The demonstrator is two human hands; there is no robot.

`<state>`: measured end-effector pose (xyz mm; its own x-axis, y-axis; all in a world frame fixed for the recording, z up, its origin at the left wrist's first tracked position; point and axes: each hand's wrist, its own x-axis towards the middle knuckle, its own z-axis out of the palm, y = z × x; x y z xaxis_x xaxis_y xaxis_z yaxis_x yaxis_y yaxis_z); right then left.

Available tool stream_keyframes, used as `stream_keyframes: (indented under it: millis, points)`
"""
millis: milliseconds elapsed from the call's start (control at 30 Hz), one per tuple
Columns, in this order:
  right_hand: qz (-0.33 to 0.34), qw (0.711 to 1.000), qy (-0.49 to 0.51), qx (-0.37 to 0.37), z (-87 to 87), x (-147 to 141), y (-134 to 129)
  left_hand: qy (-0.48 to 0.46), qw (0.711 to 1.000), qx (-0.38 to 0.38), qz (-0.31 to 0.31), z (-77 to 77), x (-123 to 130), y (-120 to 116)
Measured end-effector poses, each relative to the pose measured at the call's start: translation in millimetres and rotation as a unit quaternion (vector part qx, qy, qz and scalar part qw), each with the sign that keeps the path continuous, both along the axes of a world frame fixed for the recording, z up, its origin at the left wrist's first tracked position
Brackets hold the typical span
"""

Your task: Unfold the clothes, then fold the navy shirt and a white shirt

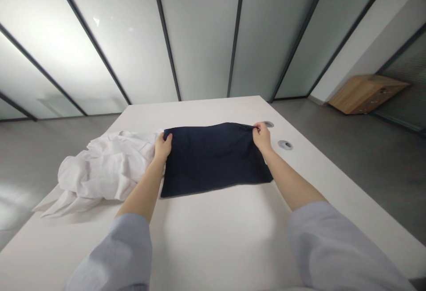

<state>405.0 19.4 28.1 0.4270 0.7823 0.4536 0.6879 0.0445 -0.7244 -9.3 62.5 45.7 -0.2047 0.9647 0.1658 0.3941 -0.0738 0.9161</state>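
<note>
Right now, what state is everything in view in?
Dark cloth: spread out, held by both hands.
White cloth: crumpled in a heap.
Left hand: gripping the dark cloth's left edge.
Right hand: gripping the dark cloth's far right corner.
Wooden cabinet: open or shut unclear.

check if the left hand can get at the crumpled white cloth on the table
Probably yes: the left hand is close beside the crumpled white cloth, with nothing visible in between, though it would likely have to release the rectangular navy-blue fabric it holds.
</note>
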Motion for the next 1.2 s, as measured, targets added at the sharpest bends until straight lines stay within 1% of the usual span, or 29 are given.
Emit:
stream_keyframes:
  millis: [67, 100, 167, 267, 333, 367, 400, 467, 533, 600, 633, 700, 767, 800, 833, 900, 1000, 1100, 1133, 1200]
  points:
    - [-0.042, 0.999, 0.02, -0.006, -0.2, 7, -3, 0.116, 0.993, 0.022, 0.027, 6.5, 3, 10]
    - [-0.059, 0.997, 0.03, -0.027, -1.1, 10, -3, 0.164, 0.986, 0.019, 0.037, 8.9, 6, 15]
    - [-0.073, 0.991, 0.05, -0.097, -4.0, 13, -1, 0.235, 0.971, -0.02, 0.046, 10.8, 10, 23]
    - [-0.067, 0.971, 0.076, -0.214, -9.4, 14, 4, 0.281, 0.952, -0.109, 0.047, 7.2, 14, 28]
    - [-0.058, 0.963, 0.077, -0.253, -12.5, 15, 4, 0.292, 0.942, -0.164, 0.027, 3.6, 14, 25]
    - [-0.05, 0.961, 0.071, -0.262, -13.8, 17, 2, 0.301, 0.937, -0.178, 0.011, 2.1, 13, 21]
    - [-0.039, 0.961, 0.061, -0.265, -15.0, 18, -2, 0.316, 0.932, -0.177, -0.006, 1.0, 12, 15]
    - [-0.012, 0.961, 0.034, -0.273, -17.7, 22, -17, 0.358, 0.923, -0.135, -0.033, -1.2, 9, -3]
    - [0.017, 0.958, 0.001, -0.286, -21.5, 24, -38, 0.408, 0.909, -0.068, -0.052, -5.1, 8, -30]
    - [0.045, 0.955, -0.039, -0.289, -27.1, 22, -64, 0.451, 0.889, -0.018, -0.081, -12.5, 9, -62]
    - [0.057, 0.956, -0.065, -0.282, -30.4, 19, -77, 0.468, 0.877, -0.011, -0.107, -17.4, 11, -78]
    - [0.074, 0.957, -0.127, -0.25, -37.5, 11, -98, 0.495, 0.856, -0.025, -0.149, -28.2, 15, -108]
    - [0.076, 0.954, -0.184, -0.224, -43.3, 2, -111, 0.518, 0.839, -0.04, -0.16, -37.5, 21, -127]
    - [0.074, 0.951, -0.206, -0.218, -45.1, -2, -113, 0.53, 0.833, -0.042, -0.157, -40.7, 23, -132]
    - [0.07, 0.948, -0.222, -0.217, -46.0, -5, -113, 0.54, 0.827, -0.039, -0.151, -42.8, 26, -133]
    - [0.058, 0.944, -0.241, -0.219, -44.6, -10, -104, 0.557, 0.818, -0.032, -0.142, -43.5, 31, -125]
    - [0.034, 0.945, -0.246, -0.213, -36.4, -15, -81, 0.563, 0.813, -0.031, -0.142, -39.8, 38, -96]
    - [-0.001, 0.952, -0.224, -0.207, -27.4, -16, -59, 0.551, 0.822, -0.027, -0.14, -35.7, 44, -70]
    - [-0.016, 0.954, -0.211, -0.213, -25.4, -16, -55, 0.544, 0.829, -0.021, -0.132, -34.8, 45, -66]
    - [-0.048, 0.955, -0.18, -0.232, -24.2, -13, -54, 0.526, 0.844, -0.002, -0.105, -33.7, 43, -67]
